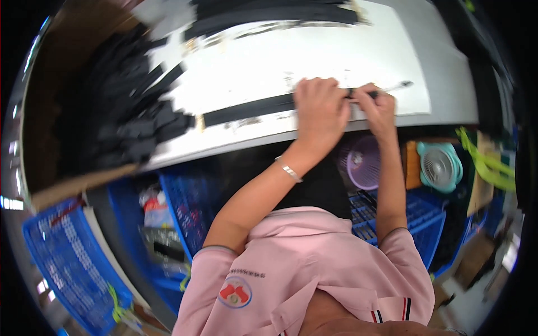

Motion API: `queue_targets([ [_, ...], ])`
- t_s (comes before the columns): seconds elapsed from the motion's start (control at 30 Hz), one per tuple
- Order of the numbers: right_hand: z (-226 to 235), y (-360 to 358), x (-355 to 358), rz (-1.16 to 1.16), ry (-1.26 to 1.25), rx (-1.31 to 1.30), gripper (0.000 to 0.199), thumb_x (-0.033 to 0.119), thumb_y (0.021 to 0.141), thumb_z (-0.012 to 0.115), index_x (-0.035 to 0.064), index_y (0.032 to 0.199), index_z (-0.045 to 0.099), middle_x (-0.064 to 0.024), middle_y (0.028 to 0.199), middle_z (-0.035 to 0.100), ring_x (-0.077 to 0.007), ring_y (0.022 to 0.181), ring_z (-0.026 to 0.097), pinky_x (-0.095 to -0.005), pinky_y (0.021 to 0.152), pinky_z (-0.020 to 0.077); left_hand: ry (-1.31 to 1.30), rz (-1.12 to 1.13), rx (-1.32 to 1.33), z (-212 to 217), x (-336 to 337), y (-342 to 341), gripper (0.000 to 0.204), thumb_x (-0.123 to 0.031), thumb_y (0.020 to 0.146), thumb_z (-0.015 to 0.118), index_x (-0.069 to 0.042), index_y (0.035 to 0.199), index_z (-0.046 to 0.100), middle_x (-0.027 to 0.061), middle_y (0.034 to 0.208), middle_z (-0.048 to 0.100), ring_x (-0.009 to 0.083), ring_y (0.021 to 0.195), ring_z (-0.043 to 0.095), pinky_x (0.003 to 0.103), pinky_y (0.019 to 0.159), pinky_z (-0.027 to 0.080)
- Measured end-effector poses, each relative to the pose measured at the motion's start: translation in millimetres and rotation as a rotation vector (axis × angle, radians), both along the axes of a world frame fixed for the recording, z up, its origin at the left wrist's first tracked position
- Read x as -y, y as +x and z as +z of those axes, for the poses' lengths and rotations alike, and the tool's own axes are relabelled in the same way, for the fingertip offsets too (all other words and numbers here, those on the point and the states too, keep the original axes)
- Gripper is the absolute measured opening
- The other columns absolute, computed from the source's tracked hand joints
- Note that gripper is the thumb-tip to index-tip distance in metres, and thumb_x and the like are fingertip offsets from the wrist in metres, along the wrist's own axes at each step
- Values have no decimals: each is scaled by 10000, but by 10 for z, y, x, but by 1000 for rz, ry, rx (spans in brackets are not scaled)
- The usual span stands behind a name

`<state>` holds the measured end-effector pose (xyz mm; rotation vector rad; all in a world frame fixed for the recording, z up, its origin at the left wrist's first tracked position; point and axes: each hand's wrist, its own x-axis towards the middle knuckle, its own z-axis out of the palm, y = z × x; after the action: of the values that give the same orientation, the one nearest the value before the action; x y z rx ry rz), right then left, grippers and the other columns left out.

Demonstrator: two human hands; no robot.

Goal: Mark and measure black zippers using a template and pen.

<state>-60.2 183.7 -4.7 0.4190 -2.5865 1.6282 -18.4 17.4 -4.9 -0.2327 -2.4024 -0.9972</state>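
Note:
A black strip (252, 110) lies along the near side of the white board (252, 64). My left hand (320, 115) rests over its right part, fingers bent and close together, holding it against the board; the fingertips are hidden. Just to the right, my right hand (380, 111) is closed in a pinch on a slim tool with a pale shaft and a dark end (407, 84), which points out to the right. Its exact kind is unclear. A short dark piece shows between the two hands.
A cardboard box (84, 187) full of loose black strips (129, 106) stands at the left. More black strips (274, 15) lie across the far side of the board. Below the table edge are blue crates (185, 207), a purple basket (363, 162) and a turquoise fan (440, 167).

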Motion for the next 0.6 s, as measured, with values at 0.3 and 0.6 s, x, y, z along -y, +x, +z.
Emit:
queue_targets([
  [0.3,-344,-132,-440,21,-23,-1,163,135,1013,630,4,948,701,17,768,625,-44,655,473,-207,579,360,-47,72,-96,-134,-181,-5,182,-224,755,709,-54,820,716,77,925,620,274,1033,537,504,1078,320],
  [0.6,-353,-221,-465,-180,-376,85,158,131,1004,625,-8,987,699,-37,801,677,-16,574,466,-141,506,336,-10,81,-156,-86,42,183,438,-303,839,735,6,1145,681,177,1243,598,360,1275,475,606,1166,234],
])
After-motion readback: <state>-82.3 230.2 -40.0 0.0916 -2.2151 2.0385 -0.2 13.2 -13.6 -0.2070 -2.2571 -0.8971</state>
